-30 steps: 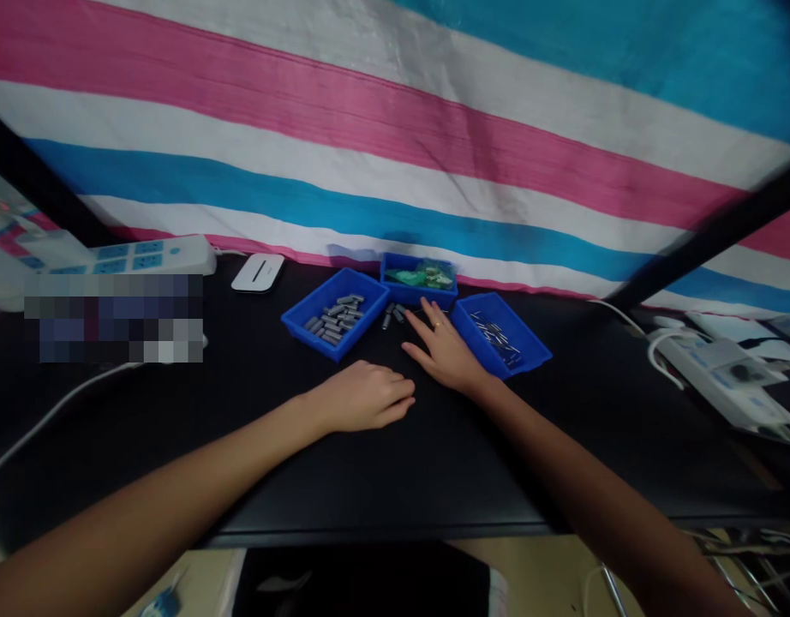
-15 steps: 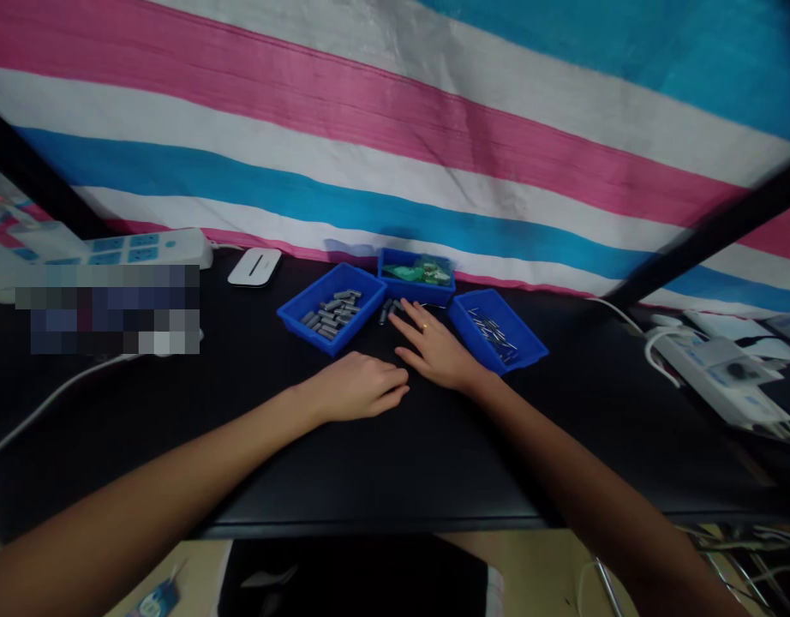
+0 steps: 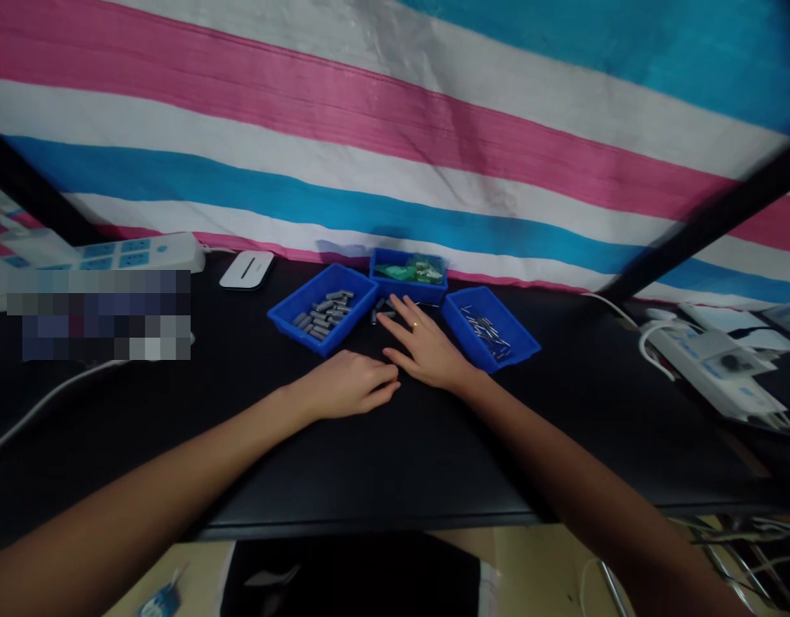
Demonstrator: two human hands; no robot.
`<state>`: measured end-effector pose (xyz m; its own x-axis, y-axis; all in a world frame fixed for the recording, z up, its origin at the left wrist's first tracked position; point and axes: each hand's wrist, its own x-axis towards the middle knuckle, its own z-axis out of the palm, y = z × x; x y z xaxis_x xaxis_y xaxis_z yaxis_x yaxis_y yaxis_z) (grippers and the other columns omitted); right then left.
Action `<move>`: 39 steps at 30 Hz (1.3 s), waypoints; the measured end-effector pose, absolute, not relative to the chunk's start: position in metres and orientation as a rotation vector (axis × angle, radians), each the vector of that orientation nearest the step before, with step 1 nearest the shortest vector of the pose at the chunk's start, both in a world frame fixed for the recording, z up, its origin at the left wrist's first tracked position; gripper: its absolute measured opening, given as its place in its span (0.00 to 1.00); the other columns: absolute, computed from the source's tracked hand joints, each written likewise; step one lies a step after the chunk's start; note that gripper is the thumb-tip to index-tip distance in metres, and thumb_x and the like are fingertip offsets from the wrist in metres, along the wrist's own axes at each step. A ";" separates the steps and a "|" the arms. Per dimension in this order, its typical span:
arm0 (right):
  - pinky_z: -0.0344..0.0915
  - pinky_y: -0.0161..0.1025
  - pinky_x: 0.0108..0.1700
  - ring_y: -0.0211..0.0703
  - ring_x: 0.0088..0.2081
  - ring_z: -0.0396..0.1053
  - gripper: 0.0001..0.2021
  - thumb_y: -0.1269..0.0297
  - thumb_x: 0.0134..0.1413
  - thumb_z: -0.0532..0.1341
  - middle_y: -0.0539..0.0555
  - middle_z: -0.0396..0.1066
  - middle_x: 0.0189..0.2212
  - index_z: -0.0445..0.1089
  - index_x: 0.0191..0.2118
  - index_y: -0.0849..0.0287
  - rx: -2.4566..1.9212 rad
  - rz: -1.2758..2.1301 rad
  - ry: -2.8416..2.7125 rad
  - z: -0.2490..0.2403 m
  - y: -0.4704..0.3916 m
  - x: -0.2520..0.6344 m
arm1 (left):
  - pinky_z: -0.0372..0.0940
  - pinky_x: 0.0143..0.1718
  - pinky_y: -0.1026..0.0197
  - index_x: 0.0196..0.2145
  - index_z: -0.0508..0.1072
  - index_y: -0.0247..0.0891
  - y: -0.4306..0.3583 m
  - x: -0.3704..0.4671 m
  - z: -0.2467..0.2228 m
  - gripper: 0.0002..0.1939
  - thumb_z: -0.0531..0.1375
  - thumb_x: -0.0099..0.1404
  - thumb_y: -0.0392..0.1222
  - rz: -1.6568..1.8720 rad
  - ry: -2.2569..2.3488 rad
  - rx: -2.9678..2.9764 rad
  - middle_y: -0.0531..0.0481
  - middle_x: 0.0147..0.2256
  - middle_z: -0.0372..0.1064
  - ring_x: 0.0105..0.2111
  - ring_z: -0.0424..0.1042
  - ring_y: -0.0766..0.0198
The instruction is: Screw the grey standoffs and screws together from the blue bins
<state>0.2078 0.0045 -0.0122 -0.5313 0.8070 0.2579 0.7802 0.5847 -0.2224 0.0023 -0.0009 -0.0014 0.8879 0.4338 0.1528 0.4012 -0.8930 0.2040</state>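
Note:
My right hand (image 3: 426, 347) lies palm down on the black table, fingers spread, a ring on one finger. Its fingertips are beside several small grey metal cylinders (image 3: 374, 316) lying loose; whether they touch is unclear. My left hand (image 3: 351, 384) rests to its left, fingers loosely bent, thumb a little apart; the underside is hidden and I see nothing held. More such cylinders fill part of the left blue bin (image 3: 288, 315). Green and clear pieces lie in the back blue bin (image 3: 404, 289). Thin metal pins are in the right blue bin (image 3: 523, 341).
A white flat box-shaped device (image 3: 247, 270) and a white power strip (image 3: 144, 254) are at the back left. Another power strip (image 3: 709, 368) with cables runs along the right. Behind the table (image 3: 369, 471) hangs a striped sheet (image 3: 395, 146). A thin metal piece lies before the back bin.
The whole view has shifted slightly, so things appear a little further left. Both hands keep nearly the same pose and place among the bins.

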 end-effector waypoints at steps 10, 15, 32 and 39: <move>0.49 0.56 0.68 0.56 0.69 0.45 0.28 0.49 0.65 0.49 0.59 0.53 0.66 0.58 0.65 0.57 -1.329 0.210 -2.561 -0.012 0.007 0.209 | 0.57 0.27 0.63 0.30 0.70 0.37 -0.001 0.003 -0.002 0.15 0.50 0.71 0.44 0.306 0.653 2.891 0.51 0.26 0.71 0.27 0.71 0.66; 0.63 0.48 0.59 0.49 0.55 0.63 0.21 0.59 0.66 0.50 0.63 0.66 0.52 0.67 0.57 0.64 -1.277 0.129 -2.473 -0.013 0.006 0.209 | 0.56 0.27 0.63 0.30 0.69 0.38 -0.002 0.002 0.000 0.14 0.51 0.71 0.43 0.300 0.646 2.895 0.52 0.27 0.72 0.27 0.71 0.66; 0.65 0.46 0.51 0.48 0.47 0.66 0.11 0.66 0.64 0.54 0.59 0.71 0.44 0.70 0.46 0.63 -1.327 0.147 -2.410 -0.013 0.002 0.221 | 0.56 0.27 0.65 0.34 0.68 0.37 -0.001 0.001 0.002 0.12 0.49 0.72 0.44 0.330 0.838 2.757 0.53 0.26 0.69 0.25 0.70 0.67; 0.66 0.41 0.46 0.44 0.43 0.68 0.08 0.66 0.64 0.55 0.57 0.70 0.40 0.65 0.46 0.60 -1.084 0.228 -2.435 -0.012 -0.005 0.216 | 0.56 0.25 0.66 0.44 0.65 0.37 -0.001 0.001 0.004 0.11 0.50 0.70 0.45 0.341 1.052 2.620 0.54 0.25 0.68 0.23 0.69 0.66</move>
<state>0.2157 -0.0051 -0.0118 -0.5823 0.7365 0.3442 0.6597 0.6755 -0.3294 0.0009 -0.0008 0.0041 0.7041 0.7019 0.1076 0.6314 -0.6882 0.3574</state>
